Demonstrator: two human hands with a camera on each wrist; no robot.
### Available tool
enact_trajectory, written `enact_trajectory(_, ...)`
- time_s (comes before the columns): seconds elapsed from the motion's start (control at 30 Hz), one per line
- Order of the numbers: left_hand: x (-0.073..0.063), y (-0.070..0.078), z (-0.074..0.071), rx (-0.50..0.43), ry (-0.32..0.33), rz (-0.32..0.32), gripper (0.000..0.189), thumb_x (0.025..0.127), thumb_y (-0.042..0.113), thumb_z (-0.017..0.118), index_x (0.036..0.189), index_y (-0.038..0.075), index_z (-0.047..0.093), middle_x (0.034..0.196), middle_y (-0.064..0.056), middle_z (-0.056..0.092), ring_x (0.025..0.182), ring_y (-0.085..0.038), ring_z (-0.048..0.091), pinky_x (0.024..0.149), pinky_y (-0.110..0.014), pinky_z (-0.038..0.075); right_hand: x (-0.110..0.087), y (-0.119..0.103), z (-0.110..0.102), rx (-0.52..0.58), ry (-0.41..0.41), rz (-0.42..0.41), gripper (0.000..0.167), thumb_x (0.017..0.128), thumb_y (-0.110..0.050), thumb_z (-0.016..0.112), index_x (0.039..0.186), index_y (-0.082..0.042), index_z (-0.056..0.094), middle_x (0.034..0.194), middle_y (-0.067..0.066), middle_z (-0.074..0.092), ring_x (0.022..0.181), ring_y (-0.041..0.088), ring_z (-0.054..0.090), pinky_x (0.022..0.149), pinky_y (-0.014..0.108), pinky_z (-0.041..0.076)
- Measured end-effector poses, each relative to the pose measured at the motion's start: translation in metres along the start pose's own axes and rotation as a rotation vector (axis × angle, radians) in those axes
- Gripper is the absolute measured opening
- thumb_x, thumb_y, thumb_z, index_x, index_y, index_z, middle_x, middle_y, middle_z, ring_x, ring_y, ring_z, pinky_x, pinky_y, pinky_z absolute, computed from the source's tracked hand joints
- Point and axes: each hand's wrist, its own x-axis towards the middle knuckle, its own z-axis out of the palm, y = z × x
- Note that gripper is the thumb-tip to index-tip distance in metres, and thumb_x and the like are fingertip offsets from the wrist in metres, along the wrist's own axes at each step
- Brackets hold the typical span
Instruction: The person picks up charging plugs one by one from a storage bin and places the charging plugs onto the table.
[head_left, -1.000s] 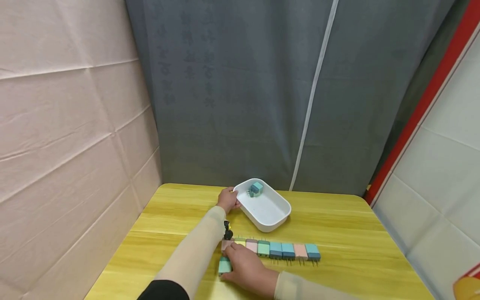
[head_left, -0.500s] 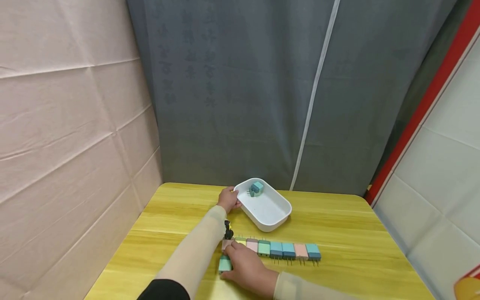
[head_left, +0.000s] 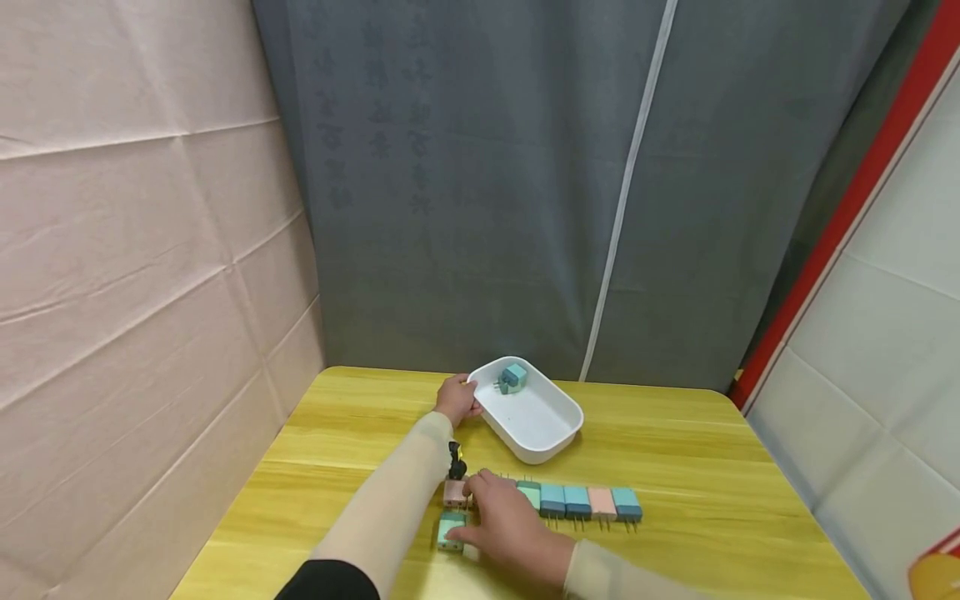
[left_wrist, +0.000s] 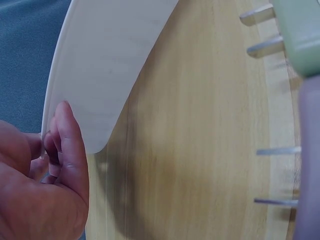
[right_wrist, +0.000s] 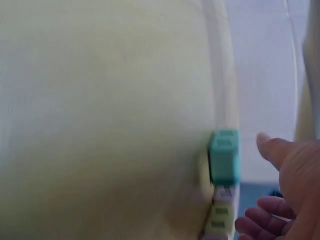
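Note:
My left hand (head_left: 456,398) pinches the left rim of a white plastic tray (head_left: 534,417), thumb and fingers on either side of its wall in the left wrist view. Several teal and blue plugs (head_left: 513,377) lie at the tray's far end. In front of it runs a row of pastel two-pin plugs, among them a pink plug (head_left: 454,493) and blue plugs (head_left: 576,500). Nearer me stands a green plug (head_left: 452,530), a pale one (head_left: 471,552) beside it partly hidden. My right hand (head_left: 517,533) hovers over the row's left part, fingers apart from the green plug (right_wrist: 225,159).
A small black-and-yellow object (head_left: 456,462) shows by the left sleeve. The yellow wood-grain table (head_left: 675,458) ends at a grey curtain (head_left: 465,208). A pink cloth wall (head_left: 150,333) stands left, a white one (head_left: 885,350) right.
My right hand has come off the green and pink plugs and shifted slightly right and up, uncovering them. My left hand and the tray stay in place.

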Motion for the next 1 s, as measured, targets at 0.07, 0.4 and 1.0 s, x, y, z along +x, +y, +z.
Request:
enact_trajectory(0.07,0.000,0.000,0.000,-0.006,-0.003,0.003,0.046,0.118,0.022,0.056,0.162,0.007,0.054,0.072,-0.005,0.059,0.058,-0.013,0.059,0.085,-0.040,0.068,0.001,0.007,-0.008,0.013,0.037,0.009,0.053,0.090,-0.059,0.089,0.112,-0.016,0.070,0.096,-0.009,0.058,0.079,0.005,0.052,0.068,0.027,0.053)
enact_trajectory(0.4,0.000,0.000,-0.005,-0.006,0.002,0.009,0.046,0.118,0.022,0.056,0.161,0.006,0.055,0.076,-0.008,0.061,0.061,-0.015,0.061,0.086,-0.042,0.068,0.015,0.045,-0.053,0.089,0.203,0.134,0.034,0.101,-0.035,0.084,0.112,-0.008,0.067,0.095,-0.002,0.062,0.077,0.012,0.054,0.066,0.031,0.052)
enact_trajectory(1.0,-0.013,0.001,-0.008,-0.030,0.012,0.040,0.043,0.119,0.019,0.055,0.159,0.004,0.056,0.075,-0.007,0.062,0.059,-0.012,0.061,0.083,-0.039,0.069,0.125,0.108,-0.100,0.010,0.156,0.466,0.081,0.109,-0.053,0.066,0.160,0.006,0.043,0.153,0.031,0.054,0.130,0.042,0.063,0.113,0.061,0.054)
